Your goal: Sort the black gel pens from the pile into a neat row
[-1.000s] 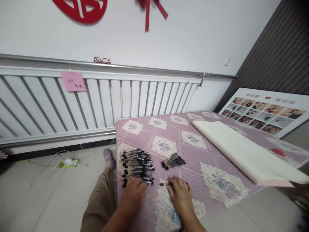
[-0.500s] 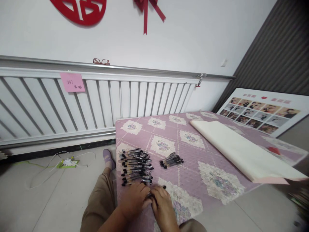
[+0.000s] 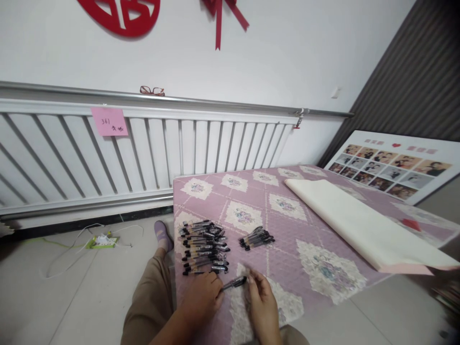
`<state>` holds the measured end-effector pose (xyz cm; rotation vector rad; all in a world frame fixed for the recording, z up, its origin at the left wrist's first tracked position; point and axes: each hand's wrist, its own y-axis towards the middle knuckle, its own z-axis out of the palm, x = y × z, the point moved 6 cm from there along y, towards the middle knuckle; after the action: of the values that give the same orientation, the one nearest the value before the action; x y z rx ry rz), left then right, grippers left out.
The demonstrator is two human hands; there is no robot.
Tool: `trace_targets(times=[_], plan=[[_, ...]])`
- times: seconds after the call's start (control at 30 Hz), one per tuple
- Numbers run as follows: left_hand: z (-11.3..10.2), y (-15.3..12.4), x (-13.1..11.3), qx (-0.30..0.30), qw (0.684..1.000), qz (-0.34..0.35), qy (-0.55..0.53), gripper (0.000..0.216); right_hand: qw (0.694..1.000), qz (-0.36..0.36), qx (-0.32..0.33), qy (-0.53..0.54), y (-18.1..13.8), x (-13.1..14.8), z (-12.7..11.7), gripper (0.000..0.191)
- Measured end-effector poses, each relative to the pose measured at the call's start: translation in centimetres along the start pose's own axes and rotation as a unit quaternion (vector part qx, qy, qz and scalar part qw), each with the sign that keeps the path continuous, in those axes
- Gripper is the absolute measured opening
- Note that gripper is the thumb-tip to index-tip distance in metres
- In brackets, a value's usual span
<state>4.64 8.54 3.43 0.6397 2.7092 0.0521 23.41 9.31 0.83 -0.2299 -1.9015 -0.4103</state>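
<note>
The larger pen pile [image 3: 205, 247] occupies the left edge of the bench [image 3: 285, 261], directly beyond the left hand [image 3: 201, 296]. A smaller pen bundle [image 3: 257, 238] obstructs forward of the right hand [image 3: 264, 299]; a narrow strip separates the two. One held pen [image 3: 235, 283] spans the gap between hands. Unobstructed cloth runs rightward to the cream sheet [image 3: 359, 227].

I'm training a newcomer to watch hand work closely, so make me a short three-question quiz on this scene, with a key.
1. Which of the person's hands grips the single pen?
2. True or false: in the picture, the smaller bundle of pens lies to the left of the larger pile of pens.
3. The paper note on the radiator is: A) green, B) pink, C) blue.

Key: 1. The left hand. 2. False; it lies to the right. 3. B.
</note>
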Motion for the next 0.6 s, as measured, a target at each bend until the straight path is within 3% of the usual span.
trace_targets(times=[0.2, 0.33, 0.47, 0.6], plan=[[-0.1, -0.1, 0.8, -0.044, 0.998, -0.006, -0.037, 0.008, 0.999, 0.024, 0.016, 0.039, 0.6, 0.3, 0.0, 0.042], [-0.4, -0.3, 0.8, -0.070, 0.995, 0.009, -0.064, 0.013, 0.991, 0.081, 0.055, 0.091, 0.4, 0.7, 0.7, 0.047], [-0.4, -0.3, 0.7, -0.073, 0.995, 0.022, -0.068, 0.012, 0.970, 0.139, 0.134, 0.149, 0.0, 1.7, 2.3, 0.040], [-0.1, -0.2, 0.8, -0.072, 0.996, 0.006, -0.050, 0.013, 0.963, 0.144, 0.137, 0.180, -0.3, 2.6, 3.3, 0.034]])
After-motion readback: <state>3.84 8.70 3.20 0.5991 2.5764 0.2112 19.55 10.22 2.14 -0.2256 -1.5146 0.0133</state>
